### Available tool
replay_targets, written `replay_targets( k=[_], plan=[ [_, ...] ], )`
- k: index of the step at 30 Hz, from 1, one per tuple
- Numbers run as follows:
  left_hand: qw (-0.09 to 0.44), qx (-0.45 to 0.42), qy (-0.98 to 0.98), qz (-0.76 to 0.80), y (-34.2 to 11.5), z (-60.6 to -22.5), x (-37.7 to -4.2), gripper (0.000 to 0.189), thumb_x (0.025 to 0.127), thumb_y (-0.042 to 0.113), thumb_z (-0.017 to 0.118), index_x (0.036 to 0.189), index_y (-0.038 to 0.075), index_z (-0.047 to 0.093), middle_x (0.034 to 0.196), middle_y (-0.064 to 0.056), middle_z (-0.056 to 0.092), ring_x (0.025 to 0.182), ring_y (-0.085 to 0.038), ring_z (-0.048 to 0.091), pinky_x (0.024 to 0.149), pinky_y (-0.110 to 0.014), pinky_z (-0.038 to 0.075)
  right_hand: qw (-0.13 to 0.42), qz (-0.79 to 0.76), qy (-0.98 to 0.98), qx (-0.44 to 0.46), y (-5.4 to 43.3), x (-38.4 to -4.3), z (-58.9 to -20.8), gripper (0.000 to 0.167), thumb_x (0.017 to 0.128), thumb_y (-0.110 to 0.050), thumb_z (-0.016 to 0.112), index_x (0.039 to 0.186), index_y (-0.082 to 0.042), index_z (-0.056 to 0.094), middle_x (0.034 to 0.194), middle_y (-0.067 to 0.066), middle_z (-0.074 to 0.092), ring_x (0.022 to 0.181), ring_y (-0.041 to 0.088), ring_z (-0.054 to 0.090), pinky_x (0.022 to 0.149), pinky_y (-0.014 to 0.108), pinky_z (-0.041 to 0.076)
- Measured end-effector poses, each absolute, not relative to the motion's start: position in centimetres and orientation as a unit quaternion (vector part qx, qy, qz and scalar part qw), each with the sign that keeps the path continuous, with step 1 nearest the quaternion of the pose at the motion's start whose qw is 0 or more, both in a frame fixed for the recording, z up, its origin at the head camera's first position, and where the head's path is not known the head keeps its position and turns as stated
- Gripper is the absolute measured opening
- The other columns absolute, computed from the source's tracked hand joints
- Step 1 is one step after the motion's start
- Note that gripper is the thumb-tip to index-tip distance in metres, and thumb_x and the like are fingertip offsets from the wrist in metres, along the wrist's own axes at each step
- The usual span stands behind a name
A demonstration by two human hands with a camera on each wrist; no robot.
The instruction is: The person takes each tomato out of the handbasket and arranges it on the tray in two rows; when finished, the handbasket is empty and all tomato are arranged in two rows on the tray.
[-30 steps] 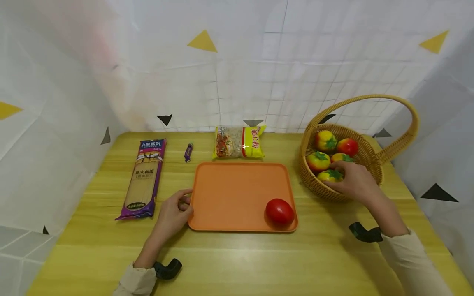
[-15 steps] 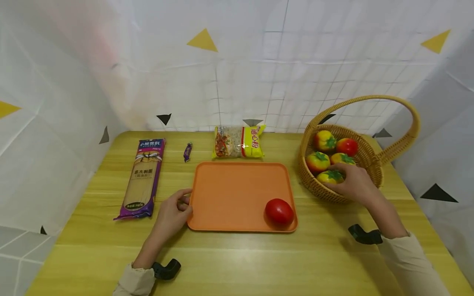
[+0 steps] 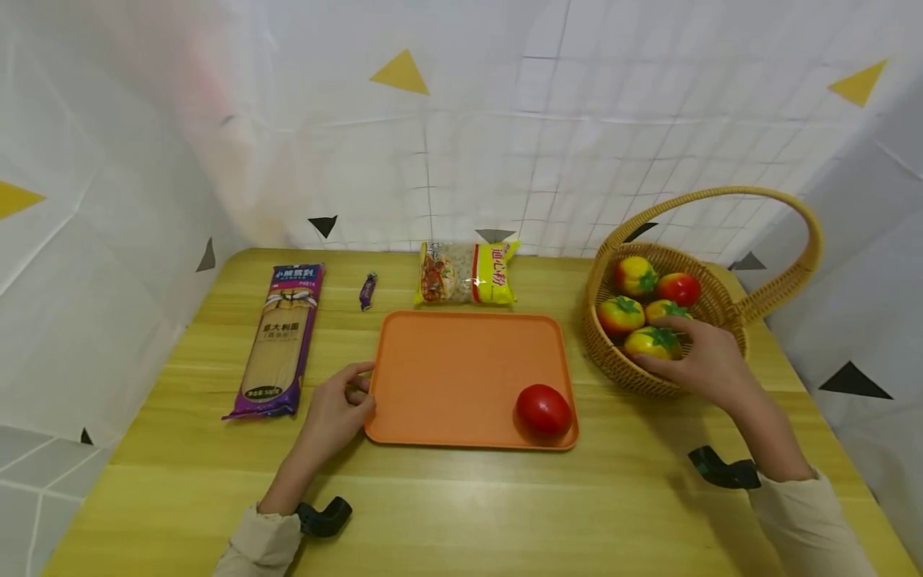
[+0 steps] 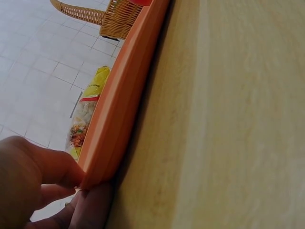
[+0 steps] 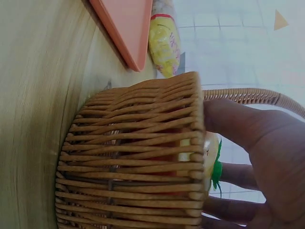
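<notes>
In the head view my left hand [image 3: 333,418] is at the left edge of an orange tray [image 3: 447,377]; the left wrist view shows thumb and fingers pinching its rim [image 4: 97,167]. A smooth red fruit [image 3: 544,409] lies at the tray's near right corner. Inside the wicker basket [image 3: 609,357] on the right, my right hand [image 3: 714,365] grips a yellow fruit with a green leafy top [image 3: 652,343]. Several similar yellow-red fruits [image 3: 621,316] lie around it. The basket wall [image 5: 133,157] hides much of the gripped fruit in the right wrist view.
A purple pack of pasta [image 3: 280,340] lies on the left. Behind the tray are a small purple-wrapped candy [image 3: 368,292] and a yellow-ended bag of macaroni [image 3: 467,273]. The basket's tall handle [image 3: 721,192] arches over it. White sheeting [image 3: 469,160] stands behind the table.
My right hand has shifted slightly to the right with the yellow fruit, which shows a little more now. The left hand stays at the tray's edge. The head view has tilted slightly.
</notes>
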State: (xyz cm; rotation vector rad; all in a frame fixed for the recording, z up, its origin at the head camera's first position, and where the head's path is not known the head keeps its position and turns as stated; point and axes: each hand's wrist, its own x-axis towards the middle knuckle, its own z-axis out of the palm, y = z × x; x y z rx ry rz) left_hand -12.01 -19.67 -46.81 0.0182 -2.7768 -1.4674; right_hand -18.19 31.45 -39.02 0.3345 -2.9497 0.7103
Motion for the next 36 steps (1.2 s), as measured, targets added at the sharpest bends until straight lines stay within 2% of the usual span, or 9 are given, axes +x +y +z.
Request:
replay_targets(
  k=[5, 21, 29, 32, 36],
  plan=[
    [0.0, 0.004, -0.883, -0.469, -19.7, -46.9, -12.0, 0.049, 0.086, 0.0, 0.065, 0.134, 0.008, 0.062, 0.098, -0.007, 0.066, 0.079, -0.015, 0.067, 0.067, -0.03, 0.054, 0.062, 0.236, -0.963, 0.113, 31.2, -17.7, -38.5, 0.07, 0.08, -0.044, 0.082, 0.128, 0.004, 0.063, 0.121, 0.032, 0.061, 0.105, 0.05, 0.056, 0.08, 0.063, 0.044],
    [-0.012, 0.016, -0.883, -0.468, -19.5, -46.7, -11.9, 0.049, 0.087, 0.002, 0.065, 0.135, 0.011, 0.062, 0.099, -0.006, 0.065, 0.081, -0.016, 0.066, 0.068, -0.031, 0.054, 0.115, 0.244, -0.955, 0.121, 30.0, -16.6, -37.4, 0.069, 0.077, -0.038, 0.087, 0.129, 0.0, 0.062, 0.124, 0.029, 0.059, 0.107, 0.046, 0.055, 0.084, 0.064, 0.04],
    [-0.002, 0.013, -0.885, -0.466, -19.6, -46.7, -11.9, 0.05, 0.086, 0.0, 0.065, 0.135, 0.009, 0.062, 0.099, -0.008, 0.065, 0.081, -0.017, 0.068, 0.068, -0.032, 0.055, 0.152, 0.252, -0.946, 0.138, 29.2, -15.7, -36.6, 0.066, 0.074, -0.03, 0.089, 0.129, -0.004, 0.063, 0.123, 0.026, 0.061, 0.104, 0.042, 0.056, 0.082, 0.06, 0.039],
    [-0.003, 0.014, -0.885, -0.466, -19.6, -46.7, -11.8, 0.05, 0.086, 0.0, 0.065, 0.135, 0.009, 0.062, 0.099, -0.008, 0.066, 0.082, -0.018, 0.068, 0.068, -0.032, 0.055, 0.162, 0.252, -0.943, 0.144, 28.9, -15.4, -36.3, 0.066, 0.073, -0.029, 0.09, 0.129, -0.005, 0.064, 0.123, 0.024, 0.062, 0.098, 0.038, 0.056, 0.076, 0.054, 0.04],
    [-0.006, 0.015, -0.886, -0.464, -19.6, -46.7, -11.8, 0.05, 0.086, 0.002, 0.066, 0.134, 0.01, 0.062, 0.099, -0.007, 0.066, 0.082, -0.017, 0.068, 0.069, -0.032, 0.055, 0.185, 0.253, -0.936, 0.159, 28.3, -14.8, -36.0, 0.064, 0.071, -0.026, 0.092, 0.126, -0.007, 0.066, 0.12, 0.02, 0.064, 0.099, 0.037, 0.059, 0.075, 0.05, 0.042]
  ],
)
